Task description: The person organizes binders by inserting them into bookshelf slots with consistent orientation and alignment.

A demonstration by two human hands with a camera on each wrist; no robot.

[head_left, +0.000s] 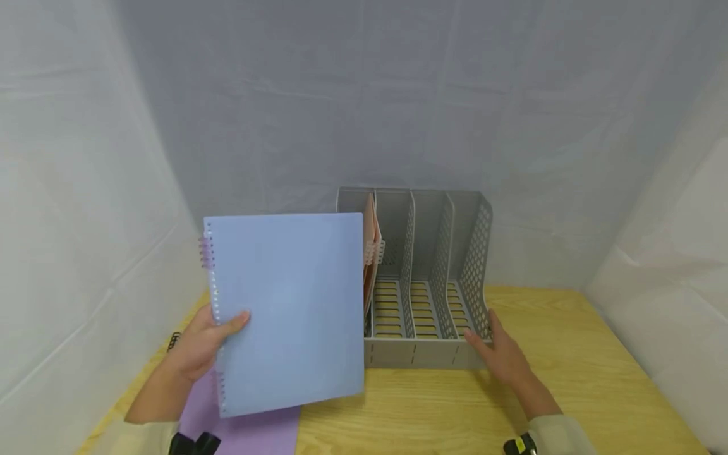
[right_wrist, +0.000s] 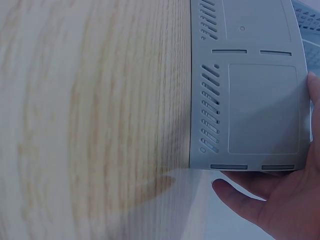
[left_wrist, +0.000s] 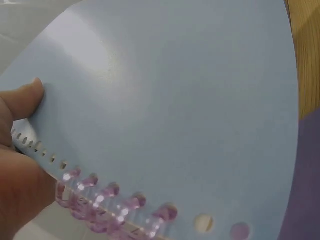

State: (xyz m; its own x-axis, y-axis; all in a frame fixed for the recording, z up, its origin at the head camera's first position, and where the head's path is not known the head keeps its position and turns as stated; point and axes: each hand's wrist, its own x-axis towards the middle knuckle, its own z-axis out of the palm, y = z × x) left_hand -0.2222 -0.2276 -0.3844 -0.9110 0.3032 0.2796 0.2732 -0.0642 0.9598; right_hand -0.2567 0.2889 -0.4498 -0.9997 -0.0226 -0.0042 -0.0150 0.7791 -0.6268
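My left hand point(head_left: 196, 344) grips a light blue loose-leaf binder notebook point(head_left: 290, 309) by its ring edge, thumb across the front cover, other fingers hidden behind. Clear purple binder rings point(left_wrist: 112, 205) run along that edge. The notebook is held upright in front of the left part of a grey file organizer point(head_left: 418, 354). At the organizer's front right corner, my right hand point(head_left: 506, 354) holds on, thumb at the front lip and fingers along the outer side. In its leftmost visible part stands a pinkish notebook point(head_left: 371, 253) with white rings, partly covered by the blue one.
A purple notebook or folder point(head_left: 261, 436) lies on the wooden table point(head_left: 426, 411) beneath the blue notebook. Black rings point(head_left: 174, 341) poke out beside my left wrist. White sheeting point(head_left: 671, 278) encloses the table at the back and both sides.
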